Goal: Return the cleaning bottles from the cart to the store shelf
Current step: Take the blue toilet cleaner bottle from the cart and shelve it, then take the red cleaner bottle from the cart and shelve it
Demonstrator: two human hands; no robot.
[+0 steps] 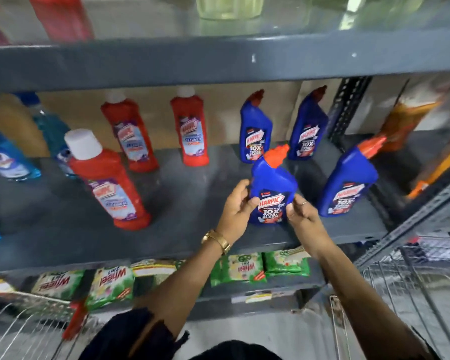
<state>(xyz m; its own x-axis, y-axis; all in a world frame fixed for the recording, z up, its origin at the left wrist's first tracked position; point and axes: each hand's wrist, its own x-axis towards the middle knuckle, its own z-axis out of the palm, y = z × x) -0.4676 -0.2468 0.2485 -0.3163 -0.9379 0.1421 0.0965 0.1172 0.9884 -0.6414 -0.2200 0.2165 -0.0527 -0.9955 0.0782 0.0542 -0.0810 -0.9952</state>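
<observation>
A blue Harpic bottle [272, 185] with an orange-red cap stands upright on the grey shelf [187, 203], near its front. My left hand [235, 203] grips its left side and my right hand [303, 209] its right side, low on the label. Three more blue Harpic bottles stand close by: one to the right [348, 183] and two behind [255, 131], [308, 126]. Red bottles with white caps stand to the left, the nearest one [107, 180] at the front and two [130, 133], [190, 128] at the back.
Pale blue bottles [8, 157] line the shelf's far left. An upper shelf beam [218, 58] crosses overhead. Green Wheel detergent packs [109, 284] lie on the shelf below. Wire cart baskets [400, 281] sit at lower right and lower left [24, 320]. Orange items [413, 120] fill the neighbouring bay.
</observation>
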